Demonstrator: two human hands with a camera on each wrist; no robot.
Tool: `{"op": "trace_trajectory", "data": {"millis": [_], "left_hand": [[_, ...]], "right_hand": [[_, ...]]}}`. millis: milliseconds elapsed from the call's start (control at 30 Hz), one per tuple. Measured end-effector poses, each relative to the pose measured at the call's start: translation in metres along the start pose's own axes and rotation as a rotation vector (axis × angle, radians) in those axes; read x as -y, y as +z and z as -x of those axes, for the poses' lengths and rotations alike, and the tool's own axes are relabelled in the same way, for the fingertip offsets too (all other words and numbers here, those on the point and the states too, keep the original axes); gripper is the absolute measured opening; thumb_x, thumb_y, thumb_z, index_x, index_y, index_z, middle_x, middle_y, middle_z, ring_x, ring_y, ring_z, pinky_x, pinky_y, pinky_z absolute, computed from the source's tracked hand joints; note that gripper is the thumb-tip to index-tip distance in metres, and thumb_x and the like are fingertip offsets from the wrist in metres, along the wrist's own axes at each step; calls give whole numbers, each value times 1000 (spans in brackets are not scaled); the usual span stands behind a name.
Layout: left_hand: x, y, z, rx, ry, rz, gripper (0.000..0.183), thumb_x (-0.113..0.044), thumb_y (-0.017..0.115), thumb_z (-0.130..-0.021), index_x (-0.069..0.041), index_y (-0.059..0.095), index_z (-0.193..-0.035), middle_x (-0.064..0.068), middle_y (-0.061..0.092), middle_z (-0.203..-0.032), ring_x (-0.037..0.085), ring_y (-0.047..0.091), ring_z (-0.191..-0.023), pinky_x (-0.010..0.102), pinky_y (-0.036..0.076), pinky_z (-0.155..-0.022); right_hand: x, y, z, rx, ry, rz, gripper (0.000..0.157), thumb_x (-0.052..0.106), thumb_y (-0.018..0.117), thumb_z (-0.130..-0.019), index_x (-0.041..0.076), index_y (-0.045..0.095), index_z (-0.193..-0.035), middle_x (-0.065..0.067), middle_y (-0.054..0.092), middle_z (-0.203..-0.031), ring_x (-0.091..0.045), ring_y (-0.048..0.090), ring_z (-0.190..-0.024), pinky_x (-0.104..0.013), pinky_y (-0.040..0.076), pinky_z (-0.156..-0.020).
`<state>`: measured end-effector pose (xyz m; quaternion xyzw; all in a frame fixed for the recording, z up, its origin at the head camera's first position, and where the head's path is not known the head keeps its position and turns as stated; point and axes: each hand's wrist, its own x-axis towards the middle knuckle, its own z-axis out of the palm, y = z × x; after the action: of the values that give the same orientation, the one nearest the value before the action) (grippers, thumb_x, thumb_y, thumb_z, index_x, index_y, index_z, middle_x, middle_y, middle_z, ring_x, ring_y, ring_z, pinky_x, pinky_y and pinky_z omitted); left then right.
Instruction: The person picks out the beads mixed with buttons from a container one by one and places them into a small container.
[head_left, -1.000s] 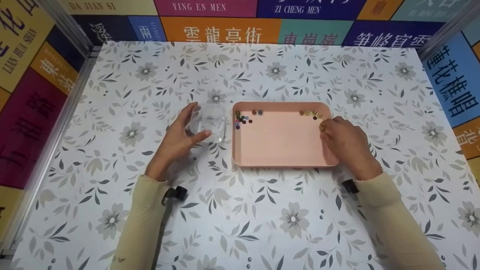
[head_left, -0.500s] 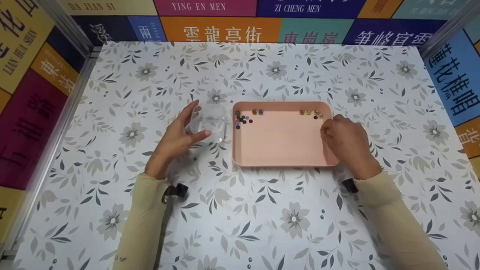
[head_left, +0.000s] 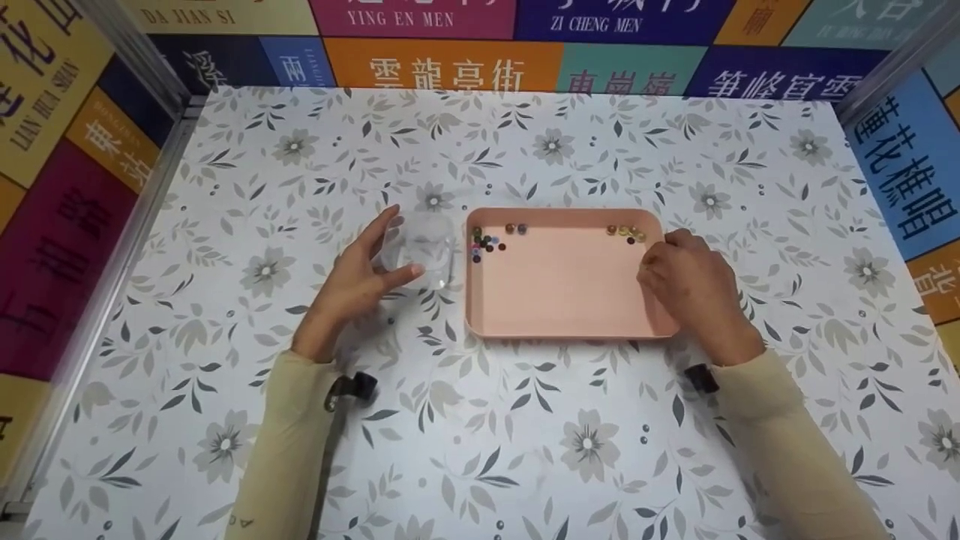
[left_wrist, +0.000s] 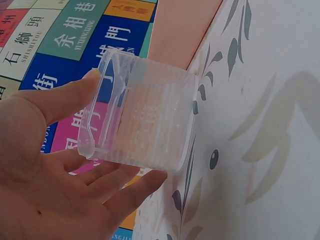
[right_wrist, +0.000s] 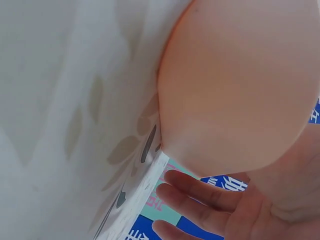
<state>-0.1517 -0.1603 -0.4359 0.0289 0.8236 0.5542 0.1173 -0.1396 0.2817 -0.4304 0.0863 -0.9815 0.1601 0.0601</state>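
Observation:
A clear plastic box (head_left: 431, 244) stands just left of the pink tray (head_left: 566, 289). My left hand (head_left: 346, 279) holds that box, thumb at its near rim and fingers along the far side. In the left wrist view the ribbed clear box (left_wrist: 150, 120) sits between thumb and spread fingers, with no contents showing. At the tray's right end, my right hand (head_left: 696, 281) grips the wall, thumb side over the rim. The right wrist view shows its fingers (right_wrist: 200, 205) outside the tray wall (right_wrist: 235, 90); the thumb is hidden there.
Small round beads (head_left: 488, 248) of several colours cluster in the tray's far left corner. More yellowish beads (head_left: 623, 231) lie at the far right, and a pair sits along the far wall. A flower-patterned cloth (head_left: 480, 420) covers the table; colourful lettered panels (head_left: 450, 67) stand behind.
The beads at the tray's far right have rolled slightly rightward and bunched closer together. Both hands keep their holds, and the clear box stays in place.

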Motion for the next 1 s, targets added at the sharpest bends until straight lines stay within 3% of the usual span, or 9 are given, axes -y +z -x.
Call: {"op": "trace_trajectory", "data": {"millis": [133, 300, 533, 1000], "left_hand": [[4, 0, 4, 2, 6, -5, 95, -19, 80, -92, -26, 23, -167, 3, 30, -173, 27, 21, -163, 50, 37, -127], [7, -1, 8, 12, 17, 9, 94, -20, 79, -93, -26, 23, -168, 3, 31, -172, 27, 21, -163, 53, 37, -126], [8, 1, 6, 15, 25, 18, 94, -20, 79, -93, -24, 22, -168, 4, 31, -172, 26, 21, -163, 52, 37, -127], [2, 0, 1, 6, 20, 0, 95, -18, 79, -93, -28, 21, -168, 1, 30, -173, 26, 22, -163, 49, 38, -126]], "right_hand": [[1, 1, 2, -8, 16, -49, 11, 8, 74, -90, 3, 78, -99, -23, 66, -122, -49, 65, -102, -63, 55, -75], [4, 1, 4, -29, 14, -49, 12, 10, 75, -91, 3, 77, -100, -26, 63, -132, -51, 63, -109, -64, 54, -77], [4, -2, 2, -109, -4, -70, 14, 11, 79, -91, 4, 76, -103, -24, 61, -139, -50, 60, -119, -64, 51, -87], [9, -10, -5, -138, 35, -122, 17, 14, 79, -93, 6, 77, -108, -19, 59, -142, -47, 55, -131, -63, 47, -103]]}}
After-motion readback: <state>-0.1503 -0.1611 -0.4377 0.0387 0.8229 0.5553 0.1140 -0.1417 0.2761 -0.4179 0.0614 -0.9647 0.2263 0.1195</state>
